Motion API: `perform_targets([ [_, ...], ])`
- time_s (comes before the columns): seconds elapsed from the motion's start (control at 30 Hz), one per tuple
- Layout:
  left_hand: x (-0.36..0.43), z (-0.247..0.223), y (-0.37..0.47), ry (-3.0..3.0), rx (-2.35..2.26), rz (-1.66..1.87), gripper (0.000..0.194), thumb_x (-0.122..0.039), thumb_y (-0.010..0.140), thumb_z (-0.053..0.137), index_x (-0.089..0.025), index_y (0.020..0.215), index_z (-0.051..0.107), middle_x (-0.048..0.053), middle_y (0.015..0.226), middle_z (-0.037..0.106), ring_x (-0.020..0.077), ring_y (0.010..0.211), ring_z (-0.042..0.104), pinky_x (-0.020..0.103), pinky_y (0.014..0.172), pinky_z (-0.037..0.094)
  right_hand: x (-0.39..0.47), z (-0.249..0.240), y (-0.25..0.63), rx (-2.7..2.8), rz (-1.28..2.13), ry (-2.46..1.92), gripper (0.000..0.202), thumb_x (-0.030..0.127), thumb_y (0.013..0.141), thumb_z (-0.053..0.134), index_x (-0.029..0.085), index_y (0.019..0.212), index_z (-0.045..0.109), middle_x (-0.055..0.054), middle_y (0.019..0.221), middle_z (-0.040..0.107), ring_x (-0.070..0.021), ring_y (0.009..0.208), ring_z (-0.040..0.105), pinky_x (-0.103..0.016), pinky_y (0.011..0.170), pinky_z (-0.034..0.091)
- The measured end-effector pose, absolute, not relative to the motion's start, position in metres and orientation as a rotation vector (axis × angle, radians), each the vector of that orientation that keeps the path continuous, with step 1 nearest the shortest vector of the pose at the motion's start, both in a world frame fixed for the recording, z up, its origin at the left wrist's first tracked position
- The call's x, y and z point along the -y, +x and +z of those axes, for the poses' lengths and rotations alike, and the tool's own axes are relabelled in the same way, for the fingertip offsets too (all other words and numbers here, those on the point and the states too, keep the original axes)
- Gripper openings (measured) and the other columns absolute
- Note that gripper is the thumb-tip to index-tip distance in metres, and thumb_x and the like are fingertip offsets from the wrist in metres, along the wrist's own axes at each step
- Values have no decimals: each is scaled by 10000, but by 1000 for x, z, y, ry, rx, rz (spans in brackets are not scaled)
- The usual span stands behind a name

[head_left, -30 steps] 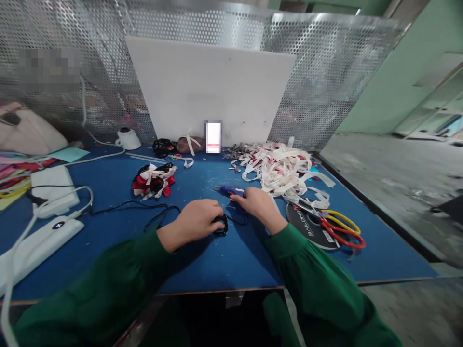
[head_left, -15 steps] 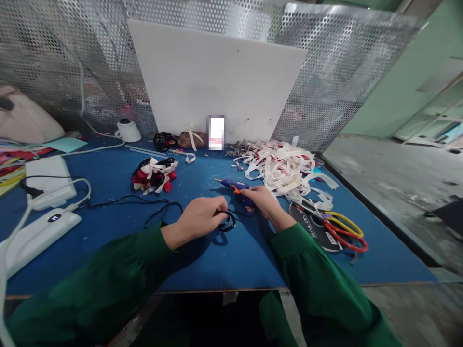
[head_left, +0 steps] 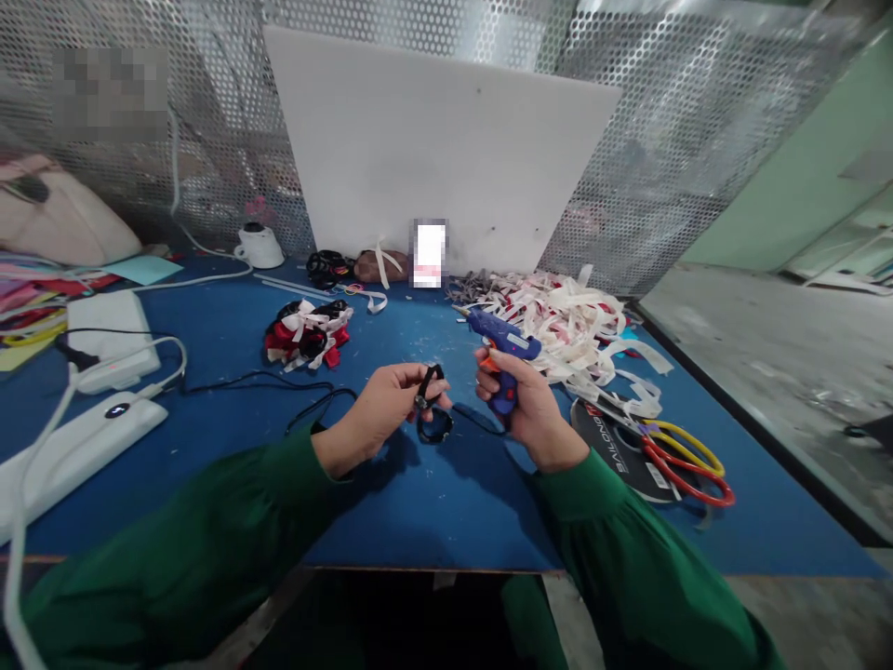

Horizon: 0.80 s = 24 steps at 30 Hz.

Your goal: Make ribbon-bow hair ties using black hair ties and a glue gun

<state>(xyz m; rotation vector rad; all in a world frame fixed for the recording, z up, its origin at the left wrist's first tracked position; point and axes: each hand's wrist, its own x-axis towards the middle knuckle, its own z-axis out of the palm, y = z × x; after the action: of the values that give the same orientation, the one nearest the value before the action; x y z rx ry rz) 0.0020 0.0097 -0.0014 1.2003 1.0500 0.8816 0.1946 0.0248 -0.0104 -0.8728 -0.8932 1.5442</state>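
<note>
My left hand (head_left: pixel 391 400) pinches a black hair tie (head_left: pixel 433 430) between thumb and fingers. The band hangs in a loop below the fingertips, with a small shiny piece near the grip. My right hand (head_left: pixel 530 409) is wrapped round the handle of a blue glue gun (head_left: pixel 499 328), its fingers by the orange trigger. The gun is raised above the table, with its nozzle pointing to the far left. A dark cord runs from the handle's base behind the hair tie. A small pile of red, white and black ribbon bows (head_left: pixel 307 333) lies beyond my left hand.
White ribbon strips (head_left: pixel 579 312) are heaped at the back right. Scissors with red and yellow handles (head_left: pixel 687 461) lie on a black reel (head_left: pixel 620 456) near my right forearm. A white power bank (head_left: pixel 90 456), a white adapter (head_left: pixel 115 340) and cables occupy the left. A lit phone (head_left: pixel 429 254) stands behind.
My right hand has lifted the glue gun off the table and brought it more upright. My left hand has turned, raising the hair tie so that more of its loop shows.
</note>
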Motion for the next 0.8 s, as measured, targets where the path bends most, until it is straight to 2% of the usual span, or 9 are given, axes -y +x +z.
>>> perform_targets([
  [0.13,-8,-2,3,1186,-1034,857,283,-382,711,813,-152,724,648,28,709,694,87,535,506,234,526,347,-14,-12,183,986,1441,-918,247,351,718,801,199,842,653,3,721,674,-100,502,515,-252,492,384],
  [0.23,-7,-7,3,1238,-1008,822,346,-449,682,839,-156,711,657,25,681,672,104,553,514,244,546,379,-8,-15,176,1083,1469,-985,271,409,747,794,185,858,690,11,588,635,-124,482,522,-267,490,385],
  [0.33,-7,-13,3,1314,-948,791,348,-492,737,797,-156,755,709,44,727,679,127,614,555,251,581,407,-6,-19,173,1086,1499,-1012,287,404,712,828,189,855,702,36,516,591,-122,453,504,-265,481,374],
  [0.43,-8,-14,3,1311,-931,773,355,-496,733,803,-149,763,731,50,737,679,129,631,561,250,596,415,-6,-20,172,1093,1518,-997,278,393,695,837,194,831,698,47,492,573,-119,439,502,-269,489,389],
  [0.67,-6,0,5,1163,-979,754,373,-437,600,894,-136,707,702,23,639,649,98,536,527,239,531,381,-4,-14,173,1153,1519,-997,253,326,705,817,170,858,689,47,513,576,-119,478,538,-252,493,361],
  [0.8,-6,-3,6,1208,-985,729,328,-429,646,859,-148,713,702,25,651,653,99,537,513,245,531,389,-5,-14,173,1145,1511,-1012,243,321,700,817,167,837,688,50,511,570,-102,460,495,-251,486,354],
])
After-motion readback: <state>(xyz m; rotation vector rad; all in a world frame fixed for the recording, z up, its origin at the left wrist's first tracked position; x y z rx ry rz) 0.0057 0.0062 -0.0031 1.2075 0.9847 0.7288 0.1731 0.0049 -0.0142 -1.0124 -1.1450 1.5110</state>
